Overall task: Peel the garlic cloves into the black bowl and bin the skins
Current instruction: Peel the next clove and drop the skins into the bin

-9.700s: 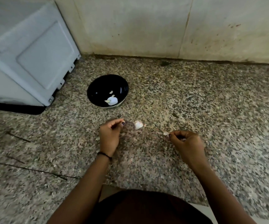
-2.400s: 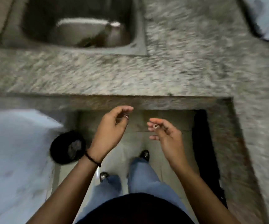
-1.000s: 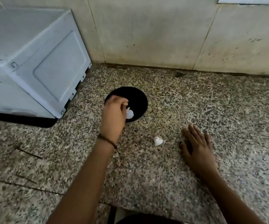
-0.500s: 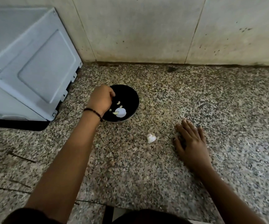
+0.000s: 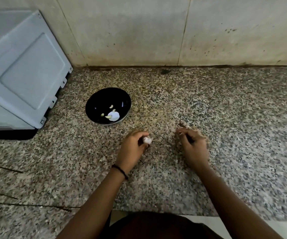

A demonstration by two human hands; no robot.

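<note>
**Desk:** Where is the garlic?

**Cook:** AT THE KITCHEN COUNTER: my left hand (image 5: 132, 147) grips a small white, papery-skinned garlic piece (image 5: 147, 140). Fingers and thumb curl round it, low over the speckled grey granite counter (image 5: 234, 118). I cannot tell whether the garlic touches the stone.

**Desk:** And the other hand?

**Cook:** My right hand (image 5: 193, 145) is just to the right of the left one and apart from it, with the fingers curled inward. It is blurred, so I cannot tell whether it pinches something or is clenched on nothing.

**Desk:** The bowl?

**Cook:** The round, glossy black bowl (image 5: 99, 99) stands on the counter beyond my left hand, near it but not touching. Inside lie a few small, pale peeled garlic cloves (image 5: 111, 106) beside a round white patch (image 5: 114, 115) at the bottom. What that patch is, I cannot tell.

**Desk:** Anything else in shot?

**Cook:** A pale grey boxy appliance (image 5: 23, 69) stands at the left edge, close to the bowl, against the stained beige tiled wall (image 5: 139, 31). A thin black band (image 5: 120, 171) circles my left wrist.
</note>
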